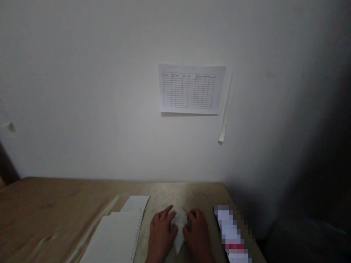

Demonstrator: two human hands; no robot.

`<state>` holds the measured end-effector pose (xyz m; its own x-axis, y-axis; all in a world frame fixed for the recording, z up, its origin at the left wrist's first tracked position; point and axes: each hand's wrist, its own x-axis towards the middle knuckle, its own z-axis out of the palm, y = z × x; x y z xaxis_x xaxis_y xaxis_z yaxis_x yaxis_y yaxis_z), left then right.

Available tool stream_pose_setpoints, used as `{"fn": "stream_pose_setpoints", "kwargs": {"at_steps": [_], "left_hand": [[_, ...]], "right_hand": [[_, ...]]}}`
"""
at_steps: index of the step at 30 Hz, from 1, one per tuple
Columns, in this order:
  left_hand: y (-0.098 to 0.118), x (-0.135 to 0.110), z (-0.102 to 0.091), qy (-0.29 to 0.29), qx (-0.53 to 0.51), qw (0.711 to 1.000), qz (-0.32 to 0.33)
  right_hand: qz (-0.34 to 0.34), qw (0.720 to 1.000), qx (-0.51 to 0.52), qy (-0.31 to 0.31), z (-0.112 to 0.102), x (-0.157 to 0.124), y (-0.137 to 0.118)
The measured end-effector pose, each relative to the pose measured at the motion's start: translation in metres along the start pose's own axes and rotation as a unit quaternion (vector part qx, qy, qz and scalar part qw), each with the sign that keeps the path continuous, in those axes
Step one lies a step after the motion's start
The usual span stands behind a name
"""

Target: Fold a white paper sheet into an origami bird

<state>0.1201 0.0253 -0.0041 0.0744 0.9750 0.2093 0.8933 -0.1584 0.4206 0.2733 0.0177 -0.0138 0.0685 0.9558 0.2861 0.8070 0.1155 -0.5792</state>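
Both my hands rest on the wooden table [49, 212] near its front edge. My left hand [161, 232] and my right hand [197, 232] press side by side on a small white piece of paper [179, 230] that looks folded or crumpled between them. The fingers of both hands are curled down onto the paper, pinching its edges. Part of the paper is hidden under my hands.
A pad of lined white sheets [115, 237] lies left of my hands, a smaller sheet [135, 202] behind it. A blurred-out object [231, 233] lies at the table's right edge. A printed table sheet [190, 89] and a white strip [227, 109] hang on the wall.
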Motion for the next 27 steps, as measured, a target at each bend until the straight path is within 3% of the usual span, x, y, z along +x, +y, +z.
{"fn": "stream_pose_setpoints", "kwargs": {"at_steps": [9,19,27], "left_hand": [[-0.008,0.000,0.008,0.033,-0.027,0.999,0.011],[0.007,-0.002,-0.004,0.014,-0.009,1.000,-0.001],[0.002,-0.002,-0.001,0.007,-0.006,1.000,-0.002]], "right_hand": [[0.017,1.000,0.008,0.007,0.000,0.000,-0.002],[0.006,1.000,0.007,-0.005,0.000,0.001,0.001],[-0.001,1.000,0.015,-0.008,0.005,0.001,0.006]]}}
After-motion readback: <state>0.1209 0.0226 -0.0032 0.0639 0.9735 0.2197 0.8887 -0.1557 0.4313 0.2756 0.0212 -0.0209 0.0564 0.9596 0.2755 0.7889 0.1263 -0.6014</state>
